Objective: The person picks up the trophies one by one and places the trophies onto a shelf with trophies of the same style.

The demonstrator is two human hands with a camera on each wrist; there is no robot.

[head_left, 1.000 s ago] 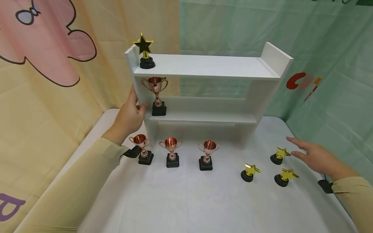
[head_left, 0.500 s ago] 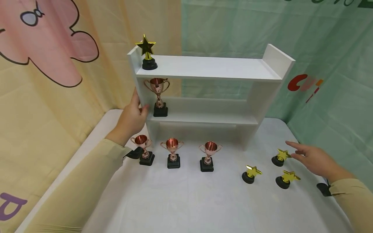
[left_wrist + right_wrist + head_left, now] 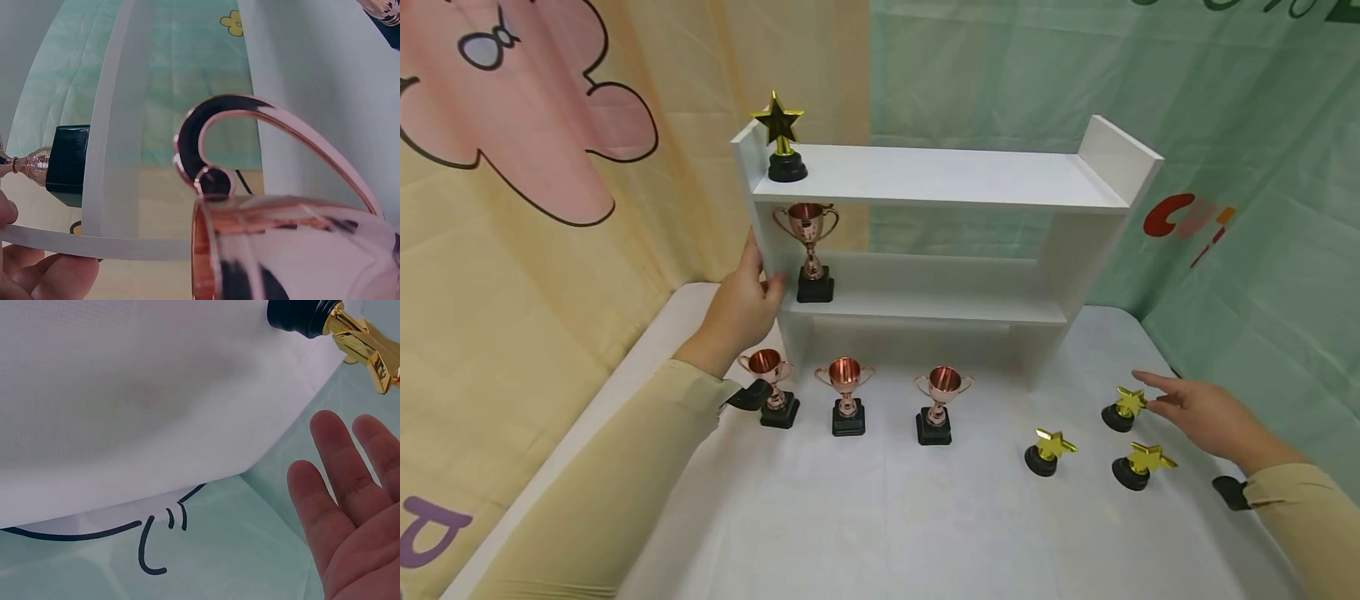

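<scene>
My left hand (image 3: 747, 304) grips the left side panel of a white shelf unit (image 3: 925, 175), thumb on the front side and fingers behind. In the left wrist view its fingers (image 3: 65, 275) hold the panel edge, near a copper cup trophy (image 3: 312, 250). At the right, my right hand (image 3: 1213, 421) reaches to a gold star trophy (image 3: 1129, 403) on a black round base; thumb tip right at the star. Its other fingers (image 3: 353, 475) are extended and spread in the right wrist view, just below the star trophy (image 3: 359, 340).
Two more star trophies (image 3: 1049, 448) (image 3: 1146, 460) stand on the white table (image 3: 887, 533). Three small cup trophies (image 3: 846, 379) (image 3: 943, 385) (image 3: 767, 367) stand before the shelf. A larger cup trophy (image 3: 808, 229) is on the middle shelf, a star trophy (image 3: 786, 158) on top. Printed curtains (image 3: 985, 75) hang behind.
My right hand has lowered slightly and come closer to the far star trophy, its thumb now at the star. The left hand keeps its grip on the shelf panel.
</scene>
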